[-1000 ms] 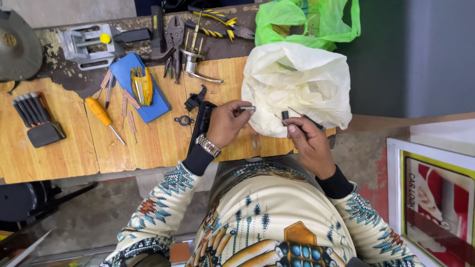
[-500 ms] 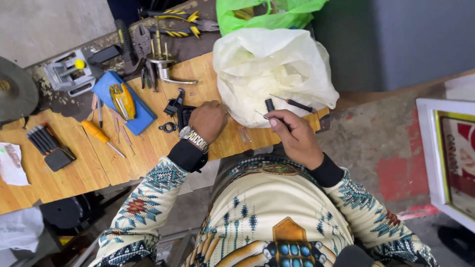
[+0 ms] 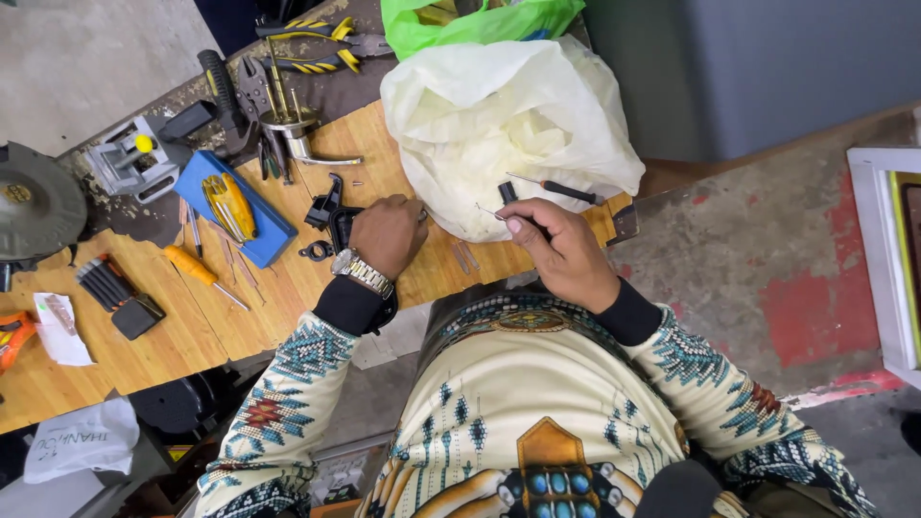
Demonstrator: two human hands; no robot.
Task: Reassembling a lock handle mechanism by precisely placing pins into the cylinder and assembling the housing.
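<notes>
My left hand (image 3: 388, 234), with a metal watch on the wrist, rests closed over a small black part (image 3: 331, 213) on the wooden bench (image 3: 288, 288). My right hand (image 3: 554, 247) pinches a thin black-handled tool (image 3: 507, 195) whose fine metal tip points left toward the left hand. A second small screwdriver (image 3: 556, 188) lies on the white plastic bag (image 3: 499, 115) just beyond my right hand. What the left fingers grip is mostly hidden.
A blue tray (image 3: 240, 216) with a yellow tool, an orange-handled screwdriver (image 3: 192, 269), a black bit set (image 3: 115, 293), pliers (image 3: 307, 43), a metal door handle (image 3: 302, 144), a grey device (image 3: 129, 163) and a green bag (image 3: 470, 19) crowd the bench. A framed board (image 3: 892, 259) stands right.
The view has swung right and down, so the bench sits further left. My right hand has drawn back off the white bag toward me. My left hand stays on the black part.
</notes>
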